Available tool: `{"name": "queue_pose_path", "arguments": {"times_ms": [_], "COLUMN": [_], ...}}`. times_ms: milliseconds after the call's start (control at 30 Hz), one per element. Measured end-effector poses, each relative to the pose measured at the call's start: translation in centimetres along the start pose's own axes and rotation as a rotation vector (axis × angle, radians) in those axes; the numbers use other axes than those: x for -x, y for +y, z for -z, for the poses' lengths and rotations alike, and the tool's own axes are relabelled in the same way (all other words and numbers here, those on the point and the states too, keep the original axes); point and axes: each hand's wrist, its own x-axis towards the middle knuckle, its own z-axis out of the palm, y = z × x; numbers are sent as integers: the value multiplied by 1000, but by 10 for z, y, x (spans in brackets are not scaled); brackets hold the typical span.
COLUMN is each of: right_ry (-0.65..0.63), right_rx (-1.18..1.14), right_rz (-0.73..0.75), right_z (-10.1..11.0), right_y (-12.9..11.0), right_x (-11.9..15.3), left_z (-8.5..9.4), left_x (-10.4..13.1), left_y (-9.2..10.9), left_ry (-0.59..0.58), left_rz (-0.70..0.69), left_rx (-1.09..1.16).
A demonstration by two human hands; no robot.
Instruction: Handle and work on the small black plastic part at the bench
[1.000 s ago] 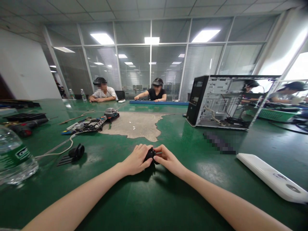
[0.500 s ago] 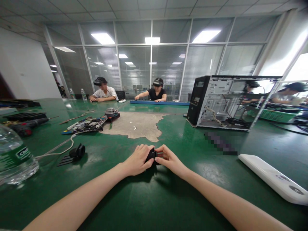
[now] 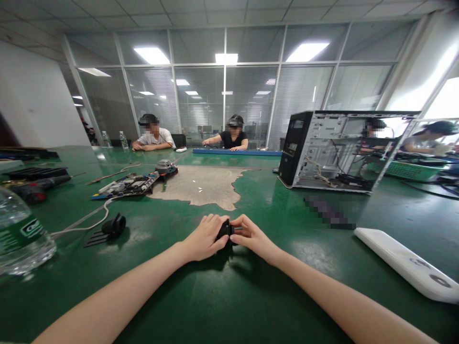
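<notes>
The left grip (image 3: 205, 237) is closed over a small black part (image 3: 223, 231), fingers draped across its top and thumb on the near side, while the right grip (image 3: 254, 237) pinches the right end of that same part between thumb and fingertips, low over the green worktop (image 3: 222, 310). Left of the left grip lie a black slatted piece (image 3: 114, 226) and, farther out, a clear bottle (image 3: 21, 234), with a circuit board (image 3: 125, 186) beyond. Right of the right grip, an open computer case (image 3: 328, 141) stands farther back and a white slab (image 3: 401, 260) lies nearer.
</notes>
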Motion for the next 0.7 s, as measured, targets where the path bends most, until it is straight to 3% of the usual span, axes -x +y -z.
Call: {"name": "queue_pose_path", "arguments": {"times_ms": [233,467,700], "right_ry": [25,-47,47], "right_rx": [27,-44,-3], "right_rz": [-33,-46,-48], "right_z": [2,4,2], "right_y": [3,-2,0], "right_x": [-1,-1,-2], "left_z": [0,-1,0], "left_x": [-1,0,-1], "left_y": [1,0,1], "left_ry": [0,-9,-16], "left_rz": [-6,-13,-5], "left_rx": [16,6,-7]}}
